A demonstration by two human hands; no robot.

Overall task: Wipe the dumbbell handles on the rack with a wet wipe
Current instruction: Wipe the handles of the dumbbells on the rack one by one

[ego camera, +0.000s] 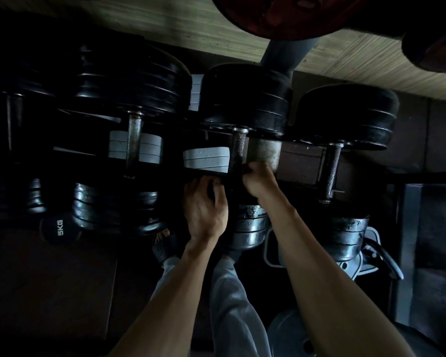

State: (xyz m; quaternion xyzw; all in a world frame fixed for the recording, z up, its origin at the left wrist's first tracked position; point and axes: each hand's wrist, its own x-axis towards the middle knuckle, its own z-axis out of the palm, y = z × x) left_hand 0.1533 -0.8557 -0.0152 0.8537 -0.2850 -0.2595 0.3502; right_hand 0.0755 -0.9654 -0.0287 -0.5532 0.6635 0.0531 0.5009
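Observation:
Three black plate dumbbells lie across the rack in dim light. The middle dumbbell's knurled handle [237, 150] runs away from me. My right hand [258, 180] grips the near end of that handle, fingers curled round it. My left hand [206, 207] is curled against the dumbbell's near end just left of the handle. A wet wipe cannot be made out in the dark. The left dumbbell's handle [134, 140] and the right dumbbell's handle [331, 171] are bare and untouched.
A small black 5KG weight [58, 228] sits low at the left. Grey plate stacks [206, 157] lie on a lower shelf beneath the handles. Red-rimmed plates [281, 14] hang overhead. My legs and sandalled foot [165, 243] stand below the rack.

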